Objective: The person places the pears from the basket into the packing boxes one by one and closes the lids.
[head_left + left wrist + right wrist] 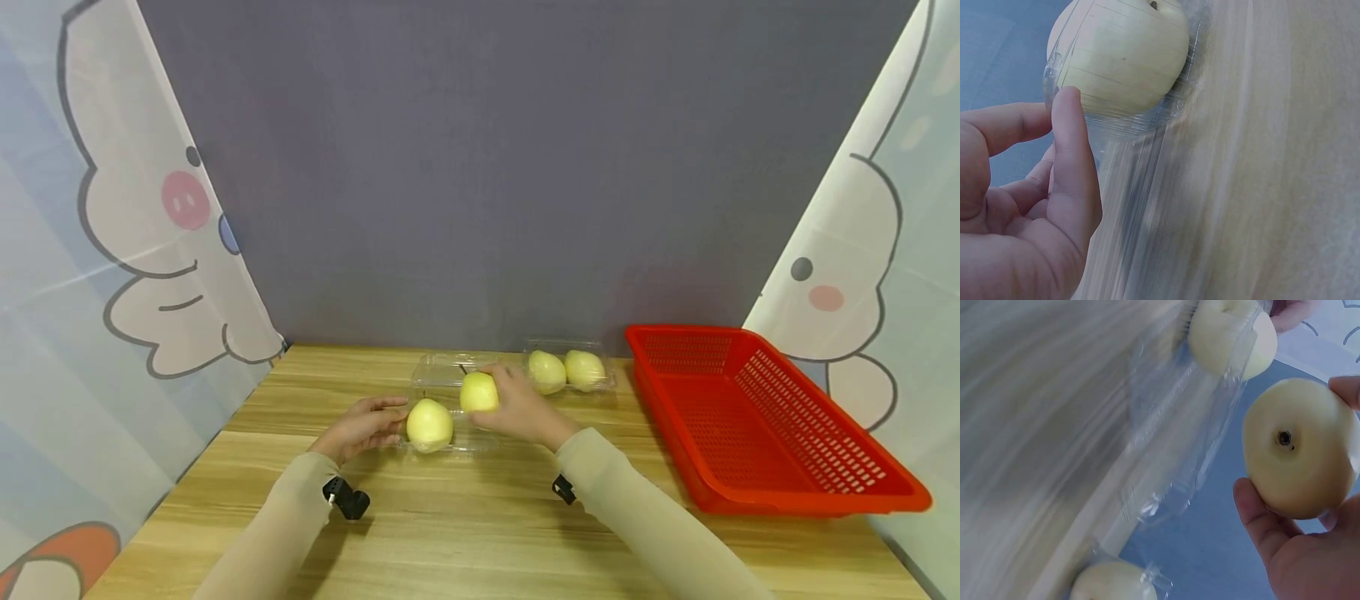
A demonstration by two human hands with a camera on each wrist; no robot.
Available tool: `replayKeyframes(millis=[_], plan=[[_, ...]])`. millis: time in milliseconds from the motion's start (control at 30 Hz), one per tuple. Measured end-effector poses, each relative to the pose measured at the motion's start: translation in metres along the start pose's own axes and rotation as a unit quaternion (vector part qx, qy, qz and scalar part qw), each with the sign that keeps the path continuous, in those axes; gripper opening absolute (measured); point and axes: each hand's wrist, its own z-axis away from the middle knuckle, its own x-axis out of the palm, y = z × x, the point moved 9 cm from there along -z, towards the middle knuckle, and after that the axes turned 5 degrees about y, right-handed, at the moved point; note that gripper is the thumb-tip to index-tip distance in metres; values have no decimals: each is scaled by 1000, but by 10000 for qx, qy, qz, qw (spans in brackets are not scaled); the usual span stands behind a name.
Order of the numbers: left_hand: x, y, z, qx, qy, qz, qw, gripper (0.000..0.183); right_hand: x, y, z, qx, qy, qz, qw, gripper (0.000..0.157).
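My right hand grips a pale yellow pear between thumb and fingers, above a clear plastic box. In the right wrist view the dark blossom end of this held pear faces the camera. My left hand pinches the left edge of the box between thumb and forefinger, as the left wrist view shows. Another pear sits inside the left part of that box, beside my left fingers. The box's raised lid leans back behind the two pears.
A second clear box with two pears in it stands farther back, to the right. At the right side of the wooden table is a red plastic basket. A grey panel rises behind the table.
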Motion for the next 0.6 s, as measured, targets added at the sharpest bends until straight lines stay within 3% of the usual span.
replayKeyframes(millis=[267,600], plan=[[0,0,1,-8,51,-13,10000,53,12,3,-1,214,136,-314,9992,79],[0,0,-1,2,15,3,10000,55,20,11,-4,162,275,-28,9995,79]])
